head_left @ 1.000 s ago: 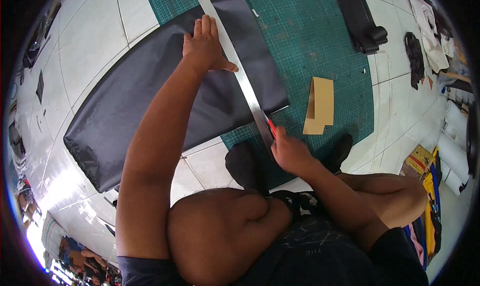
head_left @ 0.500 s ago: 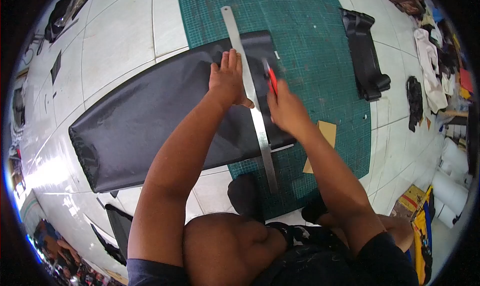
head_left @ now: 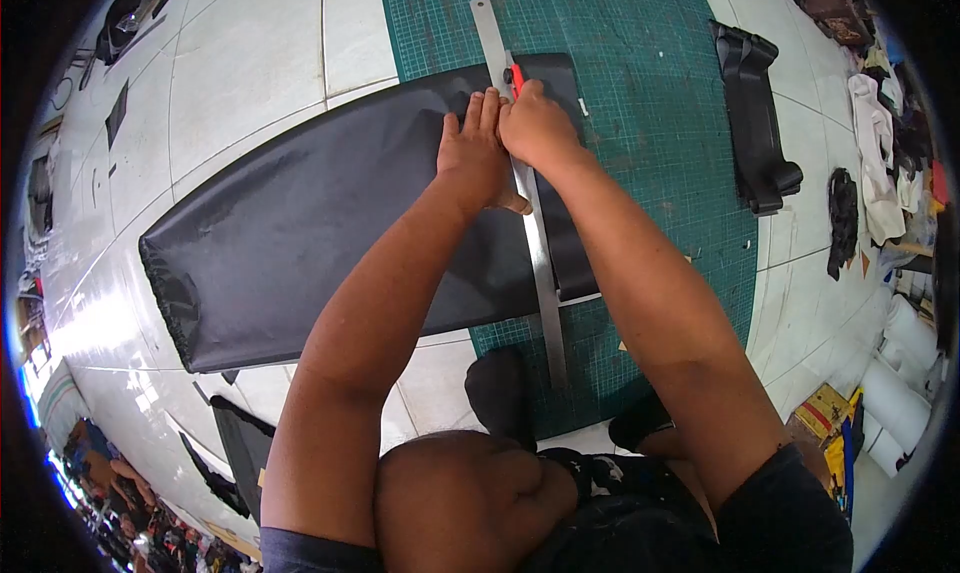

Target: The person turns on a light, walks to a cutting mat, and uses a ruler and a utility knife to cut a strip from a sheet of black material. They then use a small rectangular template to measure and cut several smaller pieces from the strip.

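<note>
A long steel ruler (head_left: pixel 541 258) lies across a black sheet of leather-like material (head_left: pixel 330 223), near its right end. My left hand (head_left: pixel 473 163) presses flat there with spread fingers, its thumb resting on the ruler. Closed around a red utility knife (head_left: pixel 517 80), my right hand (head_left: pixel 542 131) is at the ruler's right edge, close to the sheet's far side. The knife's tip points at the ruler edge; whether the blade touches the sheet cannot be made out. Right of the ruler, a narrow part of the sheet (head_left: pixel 570 258) rests on the green cutting mat (head_left: pixel 650 93).
A folded black strip (head_left: pixel 755 123) lies on the white tiled floor (head_left: pixel 255 63) to the right. White rolls (head_left: pixel 895 373) and a yellow box (head_left: pixel 822 413) stand at the lower right. My foot in a black sock (head_left: pixel 497 398) is near the ruler's lower end.
My right hand has moved up and left with the knife, from beside the ruler to its edge near my left fingers. My left hand still presses the ruler.
</note>
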A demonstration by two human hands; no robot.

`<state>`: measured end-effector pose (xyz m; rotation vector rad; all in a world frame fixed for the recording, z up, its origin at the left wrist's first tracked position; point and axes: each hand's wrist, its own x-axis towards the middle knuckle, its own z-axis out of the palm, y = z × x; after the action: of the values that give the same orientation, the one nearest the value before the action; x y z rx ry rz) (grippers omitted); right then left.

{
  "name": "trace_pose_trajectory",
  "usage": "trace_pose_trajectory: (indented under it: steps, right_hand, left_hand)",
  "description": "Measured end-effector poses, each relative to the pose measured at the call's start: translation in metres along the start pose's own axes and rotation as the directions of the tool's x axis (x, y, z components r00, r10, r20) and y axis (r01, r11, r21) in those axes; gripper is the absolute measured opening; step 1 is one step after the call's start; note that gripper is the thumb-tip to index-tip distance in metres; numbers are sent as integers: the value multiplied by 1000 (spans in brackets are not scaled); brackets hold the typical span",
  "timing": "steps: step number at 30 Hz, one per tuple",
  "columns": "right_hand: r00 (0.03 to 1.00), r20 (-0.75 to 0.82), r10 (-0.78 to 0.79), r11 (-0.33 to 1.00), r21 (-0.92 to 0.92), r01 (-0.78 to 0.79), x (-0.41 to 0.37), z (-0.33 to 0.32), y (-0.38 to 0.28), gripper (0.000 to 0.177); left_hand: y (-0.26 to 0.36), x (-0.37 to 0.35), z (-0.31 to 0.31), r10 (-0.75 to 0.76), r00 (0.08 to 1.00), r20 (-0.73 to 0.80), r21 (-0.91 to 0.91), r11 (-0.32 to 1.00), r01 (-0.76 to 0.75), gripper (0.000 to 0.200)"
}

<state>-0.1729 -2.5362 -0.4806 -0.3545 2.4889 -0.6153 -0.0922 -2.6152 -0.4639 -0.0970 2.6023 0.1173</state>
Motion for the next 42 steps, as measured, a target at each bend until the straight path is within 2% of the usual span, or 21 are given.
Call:
trace_pose_trajectory:
  steps: [4,11,13,16,19,20,22,23,24,25,26,28,31,34,35,38,39,41,42]
  right_hand:
    - [998,28,61,997,-48,-60,-4,-9,-11,40]
    - [971,160,179,981,-106,-163,-14,-43,-37,48]
    - [965,196,174,984,-59,-165,-24,-51,-39,49]
    - [942,318,110,994,-53,-98,-20,-12,20,43]
    - [940,326,102,979,-199,-37,-47,-45,25,38]
    - [980,197,-39,995,-79,56,-58,-48,32,35]
    - [952,-101,-290,947,113,300,-81,-59,50,31]
    - [969,132,-209,899,417,137,-86,-78,60,32]
    - [914,363,-182,765,637,-100,-97,-113,62,32]
    - [905,398,-147,731,661,-172,-112,-121,69,35]
    - [895,432,-112,692,680,-242,-126,-128,77,38]
    - [994,101,35,899,432,-76,-161,-69,112,50]
    - [988,-155,11,800,594,84,-178,-30,160,48]
    - [918,-396,-25,901,390,192,-176,2,185,41]
    - [910,-415,-4,883,426,198,-176,3,185,39]
    - [929,-369,10,927,351,130,-171,-17,167,42]
    - [930,-358,88,889,449,88,-169,-23,158,44]
    - [907,-418,40,922,364,127,-155,-18,158,44]
    - [897,-442,15,935,323,143,-149,-17,156,44]
  left_hand:
    - [-2,2,3,5,1000,0,-26,1000,-5,150]
    - [2,3,1,6,999,32,12,1000,-6,148]
    - [0,3,-1,10,1000,16,4,1000,-10,150]
    - [0,6,1,2,1000,19,30,1000,-2,155]
    - [6,3,-6,-10,999,41,60,998,7,156]
    - [6,2,-8,-27,998,52,69,997,23,155]
    - [4,0,-6,-39,999,30,49,998,38,155]
    - [4,-1,-7,-43,999,34,51,998,41,155]
    - [6,0,-8,-33,999,34,53,998,31,155]
    - [5,-3,-6,-18,998,-65,22,1000,20,144]
    - [3,1,-9,-54,997,-62,-90,995,48,132]
    - [1,8,-33,-118,992,-33,-313,944,102,110]
    - [-5,39,-30,-213,920,-330,-464,885,38,71]
    - [-6,82,-13,-87,739,-668,-243,964,-105,55]
    - [-9,95,-8,-58,736,-675,-220,967,-125,49]
    - [-3,95,-35,-47,894,-445,-158,987,-26,43]
    - [-2,96,-41,-40,900,-434,-168,985,-37,38]
    - [-2,93,-43,-30,914,-404,-191,980,-52,30]
    - [-3,91,-43,-9,893,-450,-238,965,-110,26]
